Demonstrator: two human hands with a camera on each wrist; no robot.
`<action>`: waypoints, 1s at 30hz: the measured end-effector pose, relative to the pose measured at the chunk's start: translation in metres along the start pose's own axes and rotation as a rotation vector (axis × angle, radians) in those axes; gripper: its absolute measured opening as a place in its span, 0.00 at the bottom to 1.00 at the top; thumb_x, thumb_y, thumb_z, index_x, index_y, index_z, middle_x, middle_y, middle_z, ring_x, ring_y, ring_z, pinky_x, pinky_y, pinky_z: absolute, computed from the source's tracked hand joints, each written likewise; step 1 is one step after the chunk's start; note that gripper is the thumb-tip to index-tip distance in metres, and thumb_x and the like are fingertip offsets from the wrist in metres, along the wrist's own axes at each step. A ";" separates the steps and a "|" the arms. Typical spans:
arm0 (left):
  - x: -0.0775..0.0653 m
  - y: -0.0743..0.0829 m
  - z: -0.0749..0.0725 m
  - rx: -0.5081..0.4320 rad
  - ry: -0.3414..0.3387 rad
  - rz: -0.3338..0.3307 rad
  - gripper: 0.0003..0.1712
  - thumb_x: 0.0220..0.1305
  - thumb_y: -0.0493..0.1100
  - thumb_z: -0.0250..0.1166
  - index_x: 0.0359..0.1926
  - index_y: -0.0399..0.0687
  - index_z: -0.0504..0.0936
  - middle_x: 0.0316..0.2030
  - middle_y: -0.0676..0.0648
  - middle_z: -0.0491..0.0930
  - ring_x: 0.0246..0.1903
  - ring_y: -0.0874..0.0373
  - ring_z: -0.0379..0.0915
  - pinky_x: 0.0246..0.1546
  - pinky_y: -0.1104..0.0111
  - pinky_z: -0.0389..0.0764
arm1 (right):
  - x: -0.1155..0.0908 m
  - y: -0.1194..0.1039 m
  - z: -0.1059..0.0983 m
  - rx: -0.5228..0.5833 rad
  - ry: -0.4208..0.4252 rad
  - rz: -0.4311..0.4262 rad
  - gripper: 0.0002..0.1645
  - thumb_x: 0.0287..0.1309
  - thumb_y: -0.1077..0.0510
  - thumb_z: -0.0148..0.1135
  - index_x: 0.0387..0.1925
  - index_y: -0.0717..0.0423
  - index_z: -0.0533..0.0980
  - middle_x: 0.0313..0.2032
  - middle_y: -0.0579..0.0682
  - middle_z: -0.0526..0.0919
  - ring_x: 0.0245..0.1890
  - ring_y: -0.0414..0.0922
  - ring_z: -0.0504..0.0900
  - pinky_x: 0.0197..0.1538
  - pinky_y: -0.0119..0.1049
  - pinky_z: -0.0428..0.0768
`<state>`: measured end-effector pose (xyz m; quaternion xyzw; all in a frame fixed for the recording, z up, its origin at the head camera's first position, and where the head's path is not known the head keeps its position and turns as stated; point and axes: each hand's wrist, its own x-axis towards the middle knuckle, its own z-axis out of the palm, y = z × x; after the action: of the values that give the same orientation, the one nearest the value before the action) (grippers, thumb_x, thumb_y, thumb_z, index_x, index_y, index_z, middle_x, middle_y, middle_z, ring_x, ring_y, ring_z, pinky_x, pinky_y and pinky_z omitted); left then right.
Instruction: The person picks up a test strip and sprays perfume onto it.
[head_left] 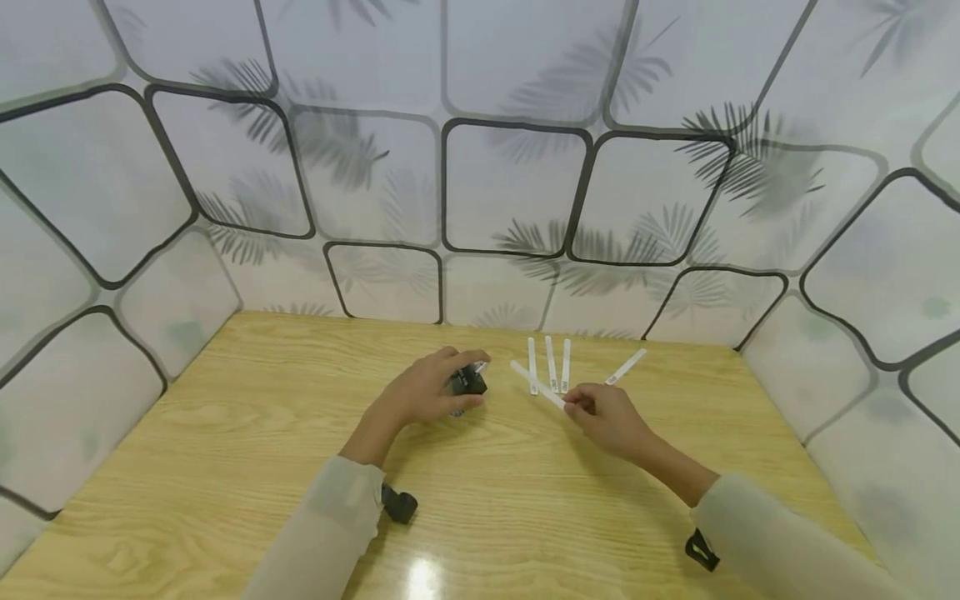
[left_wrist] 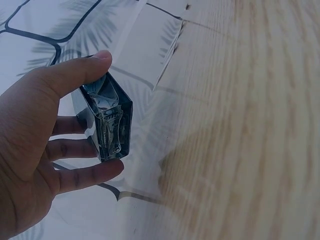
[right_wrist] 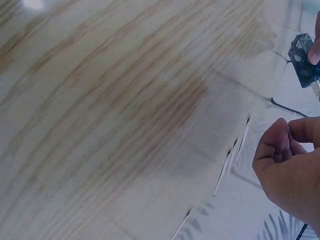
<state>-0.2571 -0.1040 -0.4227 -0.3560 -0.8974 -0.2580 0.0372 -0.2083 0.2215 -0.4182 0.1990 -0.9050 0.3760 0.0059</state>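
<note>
My left hand (head_left: 427,389) holds a dark, faceted glass perfume bottle (head_left: 468,381), tilted, above the table. In the left wrist view the thumb lies along one side of the bottle (left_wrist: 110,115) and the fingers on the other. A silvery tip shows at the bottle's end under my index finger. To the right, my right hand (head_left: 611,417) pinches a narrow white paper strip (head_left: 534,382) by one end. The strip's free end points toward the bottle, a small gap apart. In the right wrist view that strip is hard to make out beside the hand (right_wrist: 287,165).
Behind the held strip, three white paper strips (head_left: 551,364) lie side by side on the wooden table (head_left: 480,500). Another strip (head_left: 626,367) lies slanted farther right. A patterned pale wall (head_left: 517,187) encloses the table's back and sides.
</note>
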 end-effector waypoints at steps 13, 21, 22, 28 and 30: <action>0.000 0.003 0.001 0.013 -0.006 0.005 0.38 0.67 0.58 0.70 0.74 0.57 0.70 0.55 0.40 0.77 0.40 0.50 0.76 0.44 0.50 0.79 | 0.007 -0.004 0.018 0.006 0.028 -0.058 0.08 0.69 0.66 0.63 0.44 0.68 0.83 0.35 0.57 0.87 0.32 0.41 0.84 0.37 0.33 0.82; 0.001 0.001 0.002 0.014 -0.012 0.000 0.37 0.68 0.58 0.69 0.73 0.59 0.70 0.52 0.42 0.78 0.39 0.52 0.76 0.44 0.51 0.79 | 0.011 -0.008 0.023 -0.004 0.017 -0.088 0.08 0.70 0.65 0.62 0.44 0.67 0.83 0.32 0.55 0.86 0.30 0.43 0.84 0.35 0.32 0.81; 0.001 0.001 0.002 0.012 -0.014 -0.003 0.37 0.67 0.58 0.70 0.73 0.59 0.70 0.52 0.41 0.78 0.40 0.52 0.76 0.44 0.51 0.79 | 0.012 -0.009 0.023 -0.003 0.016 -0.084 0.08 0.70 0.65 0.62 0.45 0.67 0.82 0.32 0.55 0.86 0.30 0.42 0.83 0.35 0.33 0.81; 0.001 0.003 0.001 -0.003 -0.031 -0.007 0.38 0.68 0.59 0.69 0.74 0.58 0.68 0.53 0.40 0.77 0.42 0.50 0.75 0.45 0.51 0.79 | 0.012 -0.014 0.023 0.022 0.019 -0.072 0.08 0.70 0.66 0.62 0.45 0.68 0.82 0.33 0.57 0.86 0.30 0.46 0.84 0.34 0.32 0.81; 0.001 0.004 0.001 -0.013 -0.036 -0.006 0.38 0.68 0.60 0.68 0.74 0.58 0.68 0.53 0.40 0.76 0.42 0.50 0.75 0.45 0.51 0.78 | 0.012 -0.015 0.023 0.029 0.020 -0.073 0.09 0.70 0.66 0.62 0.45 0.68 0.82 0.33 0.57 0.86 0.30 0.47 0.84 0.34 0.32 0.81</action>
<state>-0.2555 -0.1004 -0.4216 -0.3580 -0.8973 -0.2576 0.0180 -0.2101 0.1919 -0.4224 0.2284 -0.8913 0.3907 0.0256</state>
